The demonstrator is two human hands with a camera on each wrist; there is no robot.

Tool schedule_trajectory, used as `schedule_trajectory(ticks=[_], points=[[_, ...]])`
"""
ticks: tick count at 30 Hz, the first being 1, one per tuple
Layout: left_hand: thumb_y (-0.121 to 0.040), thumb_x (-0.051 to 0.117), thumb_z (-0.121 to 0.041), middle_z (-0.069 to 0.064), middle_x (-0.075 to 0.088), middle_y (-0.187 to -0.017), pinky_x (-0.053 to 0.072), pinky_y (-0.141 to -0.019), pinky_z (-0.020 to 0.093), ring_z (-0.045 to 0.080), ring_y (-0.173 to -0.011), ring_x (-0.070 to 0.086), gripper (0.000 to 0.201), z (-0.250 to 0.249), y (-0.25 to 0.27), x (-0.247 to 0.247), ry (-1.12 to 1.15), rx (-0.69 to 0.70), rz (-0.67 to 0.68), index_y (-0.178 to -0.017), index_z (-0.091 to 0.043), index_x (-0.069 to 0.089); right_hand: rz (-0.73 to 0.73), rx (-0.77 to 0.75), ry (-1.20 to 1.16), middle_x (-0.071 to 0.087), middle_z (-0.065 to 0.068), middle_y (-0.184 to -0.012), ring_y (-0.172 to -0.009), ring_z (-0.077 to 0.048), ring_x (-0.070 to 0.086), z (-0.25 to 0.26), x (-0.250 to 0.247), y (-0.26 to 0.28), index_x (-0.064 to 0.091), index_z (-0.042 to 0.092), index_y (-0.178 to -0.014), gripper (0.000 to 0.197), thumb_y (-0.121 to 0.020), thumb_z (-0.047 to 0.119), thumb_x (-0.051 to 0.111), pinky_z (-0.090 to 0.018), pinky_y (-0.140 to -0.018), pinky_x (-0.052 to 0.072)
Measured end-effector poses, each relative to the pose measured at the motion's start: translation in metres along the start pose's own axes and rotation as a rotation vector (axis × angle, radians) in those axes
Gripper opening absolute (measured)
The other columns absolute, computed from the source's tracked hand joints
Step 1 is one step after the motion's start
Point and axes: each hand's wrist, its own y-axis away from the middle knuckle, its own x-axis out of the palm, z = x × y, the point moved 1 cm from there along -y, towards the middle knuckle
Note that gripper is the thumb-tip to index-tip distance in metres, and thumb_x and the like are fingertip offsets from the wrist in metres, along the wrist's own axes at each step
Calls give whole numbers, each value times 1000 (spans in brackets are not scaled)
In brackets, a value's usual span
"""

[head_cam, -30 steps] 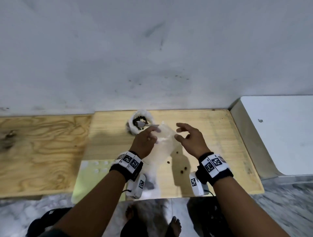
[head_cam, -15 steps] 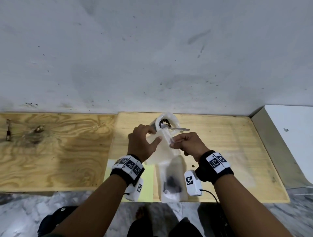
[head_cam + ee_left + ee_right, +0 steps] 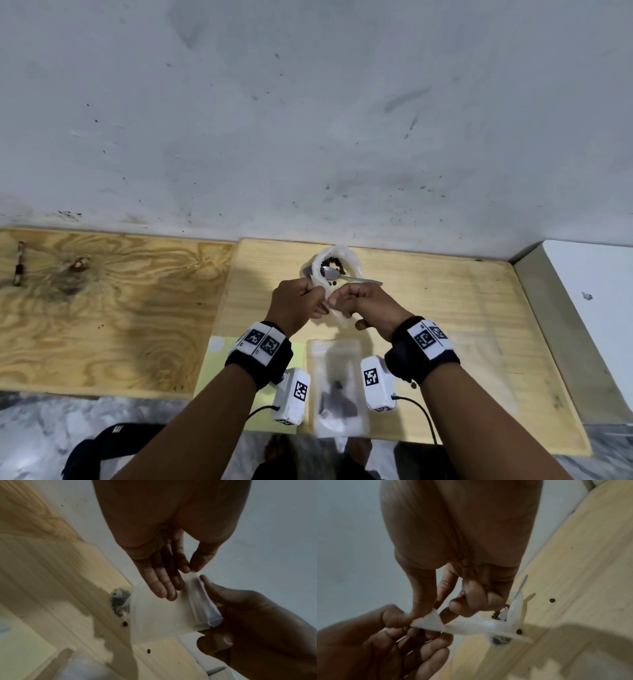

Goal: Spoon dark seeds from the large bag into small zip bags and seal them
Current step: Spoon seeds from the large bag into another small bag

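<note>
Both hands hold a small clear zip bag (image 3: 339,313) above the light board, just in front of the large bag. My left hand (image 3: 320,301) pinches one side of its top edge between thumb and fingers (image 3: 193,566). My right hand (image 3: 334,303) pinches the other side (image 3: 426,615). I see no seeds inside the small zip bag (image 3: 163,614). The large white bag (image 3: 330,263) stands open near the wall with dark seeds inside. A metal spoon (image 3: 346,275) lies across its mouth, handle to the right.
A small zip bag with dark seeds (image 3: 337,387) lies flat at the board's front edge between my wrists. A pale yellow sheet (image 3: 214,373) lies left of it. Loose seeds (image 3: 125,623) dot the board (image 3: 445,308). A white ledge (image 3: 589,291) borders the right; the wall stands close behind.
The right hand, open beside the small bag a second ago, now pinches its top edge. Both hands have drawn close together at the bag's mouth.
</note>
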Motion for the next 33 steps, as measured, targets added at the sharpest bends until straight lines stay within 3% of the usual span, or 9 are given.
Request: schedule_trajectory(ticks=[6,11,14,18,22,25,27,30,33], points=[[-85,57,-8,17,67,-58,61,-67,48,29,-60,72,28,-12,-1,20,-96,3,4,-63,9,63,-47,-166,146,59,-1,-64,-51,-4,49,5,-12,-9,70,13,-78,15,-88,2,67,-20,-54,40],[-82,58,-15,21,62,-49,54,-56,38,17,-45,67,38,-24,-4,23,-346,152,2,-56,11,50,-193,-181,345,73,3,-79,-77,-17,67,1,-20,-21,68,20,-74,7,-80,18,70,-37,-75,56],[-82,58,-16,1,48,-30,45,-51,25,14,-42,65,43,-31,-8,22,-433,182,1,-43,-2,43,-249,-182,435,71,8,-80,-80,-16,67,3,-19,-22,61,26,-74,10,-80,18,62,-38,-75,56],[-80,61,-19,16,51,-39,48,-51,33,16,-39,61,45,-28,-12,24,-473,248,19,-41,-10,40,-338,-173,383,73,3,-77,-77,-19,70,4,-32,-31,55,26,-78,11,-83,17,57,-42,-72,57],[-69,76,-45,-8,58,-79,44,-66,26,7,-69,53,36,-18,-15,23,-473,437,-110,-83,-19,57,-267,-200,273,66,5,-58,-53,-11,60,8,-33,-30,53,22,-82,18,-86,6,60,-31,-61,48],[-41,72,-78,-9,45,-133,43,-95,35,11,-119,45,116,-11,-19,20,-656,462,-25,-137,-23,36,-242,-202,175,52,14,-47,-45,-10,42,5,-30,-33,48,28,-76,32,-85,-2,56,-27,-54,37],[-33,69,-84,-9,41,-141,42,-102,43,13,-129,41,136,-8,-24,21,-814,460,7,-146,-25,24,-214,-204,110,48,15,-47,-46,-12,36,4,-28,-34,51,28,-73,36,-84,-6,52,-26,-50,31],[-38,78,-68,-8,44,-137,44,-100,40,15,-124,46,128,-3,-31,20,-803,463,22,-146,-25,25,-139,-211,67,48,16,-48,-43,-9,36,8,-26,-30,61,17,-81,32,-83,-12,48,-21,-46,30],[-45,84,-52,-4,40,-140,43,-102,37,18,-124,45,121,-1,-30,15,-755,553,107,-147,-21,28,-66,-208,91,59,2,-65,-44,-4,46,10,-26,-29,68,12,-85,17,-81,-4,69,-18,-44,37]])
